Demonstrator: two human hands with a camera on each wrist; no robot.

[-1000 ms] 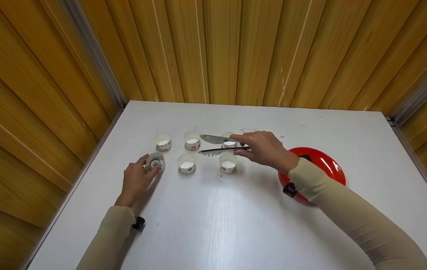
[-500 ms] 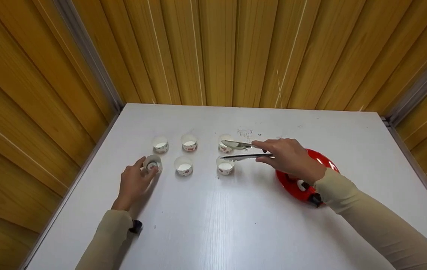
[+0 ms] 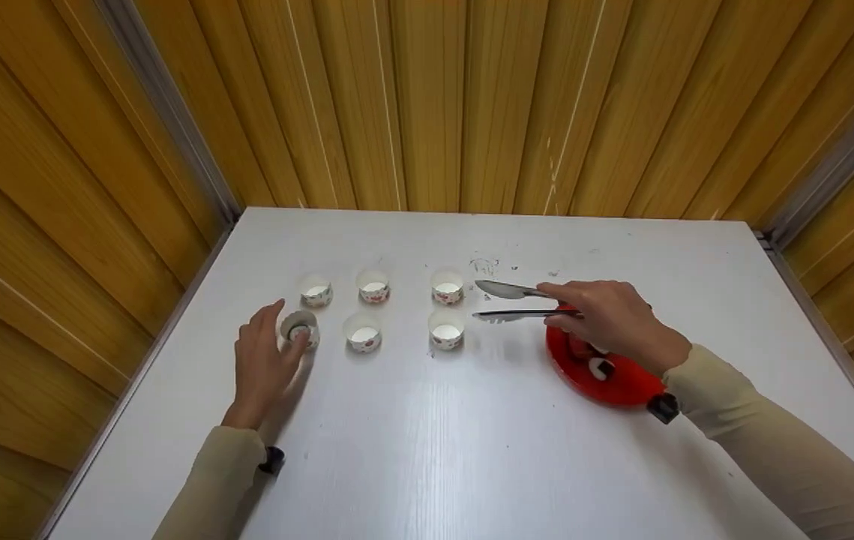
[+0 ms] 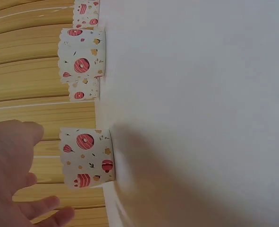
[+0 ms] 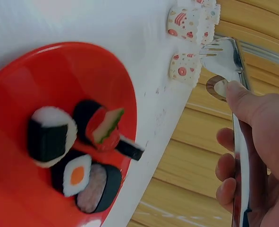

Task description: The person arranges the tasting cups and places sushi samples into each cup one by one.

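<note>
Tongs [image 3: 505, 290] gripped in right hand [image 3: 610, 315] near the red plate [image 3: 625, 390]; left hand [image 3: 265, 367] spread beside a paper cup [image 4: 88, 158]

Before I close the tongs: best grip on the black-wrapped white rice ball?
Likely the rice ball's rounded flanks, tongs lowered from above, on its bare-plate side: the red plate shows free there, while other sushi crowds the opposite side.

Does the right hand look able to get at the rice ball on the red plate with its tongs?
Probably yes: the rice ball lies uncovered on the red plate, and the tongs in the right hand are spread with nothing between. Their tips point off the plate, so they'd need bringing over it.
</note>
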